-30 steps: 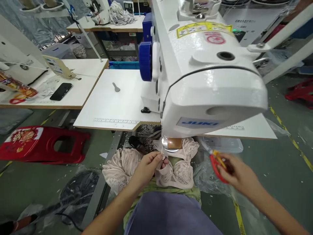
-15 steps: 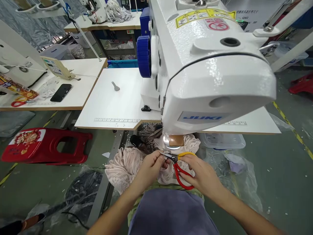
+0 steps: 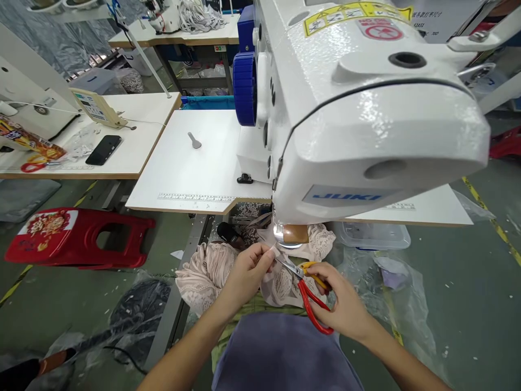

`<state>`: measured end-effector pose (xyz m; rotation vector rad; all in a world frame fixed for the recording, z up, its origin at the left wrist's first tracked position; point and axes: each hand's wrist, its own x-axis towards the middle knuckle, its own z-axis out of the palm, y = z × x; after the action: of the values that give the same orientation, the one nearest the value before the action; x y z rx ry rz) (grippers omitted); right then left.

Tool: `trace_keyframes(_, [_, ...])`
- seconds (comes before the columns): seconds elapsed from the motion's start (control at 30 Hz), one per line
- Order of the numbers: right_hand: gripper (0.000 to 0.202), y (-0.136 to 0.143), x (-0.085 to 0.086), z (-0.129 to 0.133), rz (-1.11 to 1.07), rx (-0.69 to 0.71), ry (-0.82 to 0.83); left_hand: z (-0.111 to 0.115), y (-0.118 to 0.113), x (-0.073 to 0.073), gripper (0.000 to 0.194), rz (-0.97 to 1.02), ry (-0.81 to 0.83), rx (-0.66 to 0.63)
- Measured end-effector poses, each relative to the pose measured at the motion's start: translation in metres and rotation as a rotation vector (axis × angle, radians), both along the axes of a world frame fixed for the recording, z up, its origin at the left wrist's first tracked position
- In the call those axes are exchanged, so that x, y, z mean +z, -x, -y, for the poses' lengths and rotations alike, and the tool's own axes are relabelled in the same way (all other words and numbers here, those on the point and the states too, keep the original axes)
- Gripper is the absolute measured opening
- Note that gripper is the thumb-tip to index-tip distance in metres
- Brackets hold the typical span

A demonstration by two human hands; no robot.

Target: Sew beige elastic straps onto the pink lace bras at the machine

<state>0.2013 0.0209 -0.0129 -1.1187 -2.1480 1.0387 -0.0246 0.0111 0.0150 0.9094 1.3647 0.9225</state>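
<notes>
Red and yellow-handled scissors are in my right hand, its fingers in and around the handles. The blades are parted and point up and left toward my left hand. Thumb and fingers of that hand pinch the edge of a pale pink lace fabric near the blade tips. The fabric hangs under the front end of a white sewing machine, beside its metal part. A bundle of pale pink lace lies left of my left hand.
A white table with a ruler strip and a small grey metal piece extends left of the machine. A red stool stands on the floor at left. A clear plastic box sits below the table edge at right.
The scissors have opened wider and tilted, with the handles lower and to the right. My right hand has moved slightly right and down. The view has shifted, so the machine appears larger.
</notes>
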Motion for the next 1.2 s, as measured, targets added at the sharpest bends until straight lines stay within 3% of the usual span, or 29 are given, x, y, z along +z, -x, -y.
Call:
trace_keyframes(0.17, [0.035,0.014,-0.003,-0.004,0.039,-0.03,0.115,0.0,0.002,0.004,0.035,-0.068,-0.01,-0.026])
trace_keyframes(0.4, [0.034,0.017,0.005,-0.008,0.111,-0.059,0.308,0.0,0.006,0.008,0.031,-0.164,-0.017,-0.003])
trace_keyframes(0.6, [0.031,0.005,-0.002,-0.002,0.065,-0.139,0.327,-0.002,0.006,0.002,0.03,-0.142,-0.051,0.119])
trace_keyframes(0.73, [0.03,-0.024,0.003,-0.007,0.152,-0.102,0.344,-0.001,0.019,-0.002,0.028,-0.529,-0.232,0.054])
trace_keyframes(0.8, [0.033,-0.042,0.007,-0.022,0.234,-0.086,0.306,-0.001,0.027,-0.005,0.029,-0.739,-0.315,0.006])
trace_keyframes(0.87, [0.036,-0.059,0.012,-0.048,0.322,-0.161,0.22,-0.002,0.033,-0.005,0.029,-0.819,-0.352,-0.036])
trace_keyframes(1.0, [0.039,-0.077,0.02,-0.128,0.526,-0.428,-0.057,-0.011,0.037,0.007,0.029,-0.695,-0.273,-0.185])
trace_keyframes(1.1, [0.03,-0.082,0.025,-0.181,0.669,-0.399,-0.22,-0.019,0.041,0.017,0.029,-0.518,-0.144,-0.413])
trace_keyframes(1.2, [0.027,-0.077,0.021,-0.183,0.563,-0.37,-0.347,-0.021,0.044,0.014,0.024,-0.666,-0.222,-0.476])
